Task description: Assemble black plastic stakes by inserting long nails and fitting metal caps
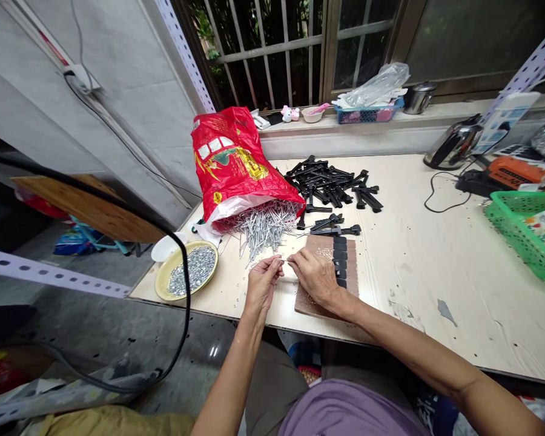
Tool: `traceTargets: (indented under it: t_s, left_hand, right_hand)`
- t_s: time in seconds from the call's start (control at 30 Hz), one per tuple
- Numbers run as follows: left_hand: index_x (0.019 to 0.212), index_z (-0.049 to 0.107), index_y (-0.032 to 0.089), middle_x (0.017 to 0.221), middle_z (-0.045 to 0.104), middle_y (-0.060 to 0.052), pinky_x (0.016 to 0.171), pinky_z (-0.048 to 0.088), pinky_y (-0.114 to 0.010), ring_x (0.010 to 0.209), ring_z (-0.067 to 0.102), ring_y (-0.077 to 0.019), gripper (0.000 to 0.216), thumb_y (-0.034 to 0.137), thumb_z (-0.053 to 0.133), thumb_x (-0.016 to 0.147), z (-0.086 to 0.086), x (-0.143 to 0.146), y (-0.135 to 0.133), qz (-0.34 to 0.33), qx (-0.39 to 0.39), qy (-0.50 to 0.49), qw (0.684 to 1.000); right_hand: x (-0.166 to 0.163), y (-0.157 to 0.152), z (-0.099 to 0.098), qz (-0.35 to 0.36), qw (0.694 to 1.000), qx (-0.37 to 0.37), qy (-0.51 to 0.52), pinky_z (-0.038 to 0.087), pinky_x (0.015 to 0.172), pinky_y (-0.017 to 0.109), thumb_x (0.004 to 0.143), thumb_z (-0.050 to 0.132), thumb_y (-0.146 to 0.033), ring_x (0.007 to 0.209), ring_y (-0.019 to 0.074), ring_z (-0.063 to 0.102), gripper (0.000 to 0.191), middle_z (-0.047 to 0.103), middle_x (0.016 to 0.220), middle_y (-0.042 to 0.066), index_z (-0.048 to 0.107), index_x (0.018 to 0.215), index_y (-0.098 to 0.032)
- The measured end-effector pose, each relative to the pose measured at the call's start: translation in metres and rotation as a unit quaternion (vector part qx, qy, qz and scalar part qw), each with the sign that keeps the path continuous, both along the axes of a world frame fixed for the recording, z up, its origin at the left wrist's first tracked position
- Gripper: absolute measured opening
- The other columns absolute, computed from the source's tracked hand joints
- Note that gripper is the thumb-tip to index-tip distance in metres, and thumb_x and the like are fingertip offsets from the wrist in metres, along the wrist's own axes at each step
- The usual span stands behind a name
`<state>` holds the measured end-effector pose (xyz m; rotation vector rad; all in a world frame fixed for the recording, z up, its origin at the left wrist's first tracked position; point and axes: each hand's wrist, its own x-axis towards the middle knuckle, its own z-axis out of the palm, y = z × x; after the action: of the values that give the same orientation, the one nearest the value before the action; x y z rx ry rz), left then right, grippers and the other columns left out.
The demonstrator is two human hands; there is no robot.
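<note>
Over the near edge of the table, my left hand (pixel 262 281) is closed in a pinch on one end of a thin pin (pixel 284 261). At the pin's other end, the fingers of my right hand (pixel 315 275) are pinched too; whether a small part sits in them is hidden. Below my right hand lies a brown board (pixel 309 303) with a column of black plastic pieces (pixel 340 254) on it. Many long metal pins (pixel 266 229) spill from a red bag (pixel 236 160) just beyond my hands. A yellow bowl (pixel 161 283) of small metal parts (pixel 193 270) stands to the left.
A pile of long black plastic parts (pixel 322 180) lies behind the board. On the right are a green basket (pixel 513 233), an orange tool (pixel 520 172) and a kettle (pixel 454 142) with a cord. A black cable (pixel 187 284) hangs across the left side, before the bowl.
</note>
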<state>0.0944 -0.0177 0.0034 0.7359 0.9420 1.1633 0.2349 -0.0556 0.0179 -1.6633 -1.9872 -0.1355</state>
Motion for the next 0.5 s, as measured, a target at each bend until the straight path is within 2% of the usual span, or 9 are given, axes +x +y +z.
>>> traceTargets:
  t_s: [0.2, 0.33, 0.5]
  left_hand:
    - [0.083, 0.070, 0.010, 0.069, 0.067, -0.003, 0.058, 0.044, -0.020, 0.056, 0.054, -0.0059, 0.032, 0.027, 0.081, 0.058, 0.0014, 0.0003, -0.0006, 0.008, 0.004, 0.018, 1.000]
    - [0.083, 0.070, 0.010, 0.069, 0.067, -0.003, 0.058, 0.043, -0.021, 0.056, 0.053, -0.0061, 0.031, 0.026, 0.080, 0.059, 0.0018, -0.0003, -0.0010, 0.010, 0.027, 0.048, 0.998]
    - [0.083, 0.071, 0.010, 0.070, 0.067, -0.002, 0.059, 0.042, -0.021, 0.055, 0.053, -0.0058, 0.028, 0.025, 0.079, 0.061, 0.0027, 0.0000, -0.0009, 0.010, 0.039, 0.057, 0.998]
  right_hand:
    - [0.0004, -0.0016, -0.0002, 0.024, 0.994, -0.060, 0.087, 0.033, 0.060, 0.023, 0.096, 0.042, -0.033, 0.080, 0.0131, 0.059, 0.021, 0.062, 0.096, 0.003, 0.059, 0.100, -0.021]
    - [0.0011, -0.0019, 0.0022, 0.019, 0.992, -0.083, 0.089, 0.034, 0.060, 0.023, 0.096, 0.040, -0.034, 0.078, 0.0134, 0.059, 0.023, 0.062, 0.093, 0.002, 0.059, 0.096, -0.022]
    - [0.0020, -0.0013, 0.0025, 0.041, 0.987, -0.081, 0.129, 0.038, 0.063, 0.023, 0.094, 0.045, -0.031, 0.083, 0.0143, 0.058, 0.016, 0.061, 0.098, 0.003, 0.056, 0.100, -0.020]
